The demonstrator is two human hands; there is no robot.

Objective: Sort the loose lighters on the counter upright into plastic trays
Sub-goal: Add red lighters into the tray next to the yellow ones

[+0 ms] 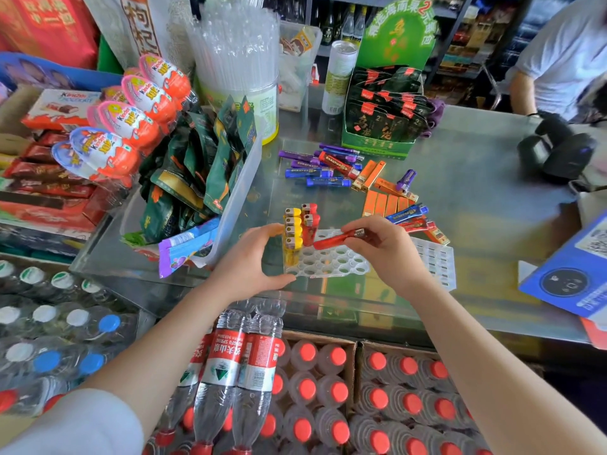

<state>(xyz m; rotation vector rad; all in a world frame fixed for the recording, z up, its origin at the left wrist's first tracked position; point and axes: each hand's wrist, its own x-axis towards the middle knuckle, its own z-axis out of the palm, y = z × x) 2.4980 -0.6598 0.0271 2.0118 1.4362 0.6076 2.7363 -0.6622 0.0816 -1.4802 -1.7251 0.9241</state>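
Left to right we list: clear bin holding green snack packets; our left hand gripping the clear plastic tray; tray's left end holding upright yellow lighters and red lighters; our right hand pinching one red lighter over the tray; loose lighters behind on the counter.

egg packs: "Kinder Joy" | chocolate box: "Kinder" | water bottles: "NONGFU SPRING"
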